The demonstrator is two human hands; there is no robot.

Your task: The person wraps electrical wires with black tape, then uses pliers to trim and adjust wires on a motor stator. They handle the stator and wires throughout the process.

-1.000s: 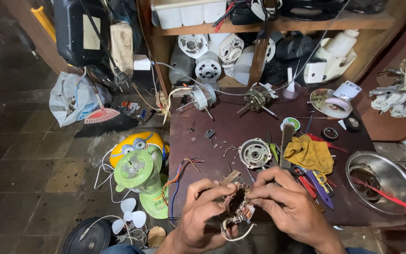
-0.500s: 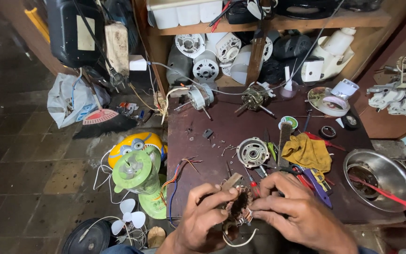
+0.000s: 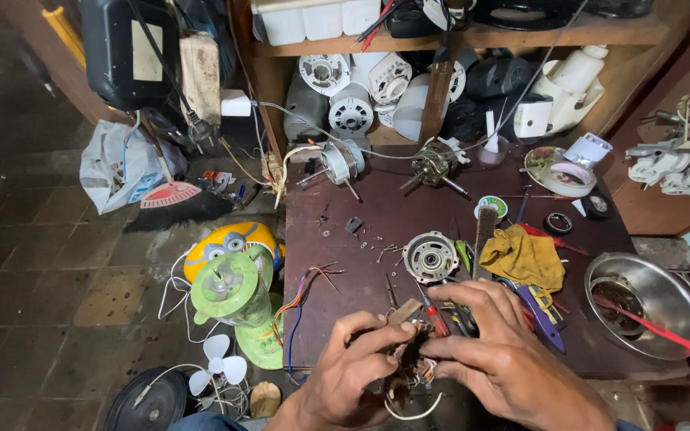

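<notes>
Down at the near edge of the dark workbench [image 3: 377,239] both hands are closed in around a small motor winding [image 3: 410,369] — a knot of copper coil and loose white leads, mostly hidden between the palms. The left hand [image 3: 345,375] grips it from the left side, its fingers curled and its thumb and forefinger pinching the top of the coil. The right hand [image 3: 505,363] lies over it from the right, fingers pressed close together and bent down onto the winding, fingertips touching those of the other hand. Just beyond the knuckles lie a red-handled screwdriver [image 3: 433,313] and a few other tools, and a round metal motor housing [image 3: 430,257] sits a little farther back. Beside that is a crumpled yellow rag [image 3: 525,257], and off to the right a steel bowl [image 3: 648,307] with a red rod lying across it. On the floor to the left stands a green toy-like fan [image 3: 229,291] with a bundle of coloured wires [image 3: 301,299] trailing over the bench edge — a white fan blade [image 3: 219,365] lies below it. Shelves at the back hold white and black fan parts.
</notes>
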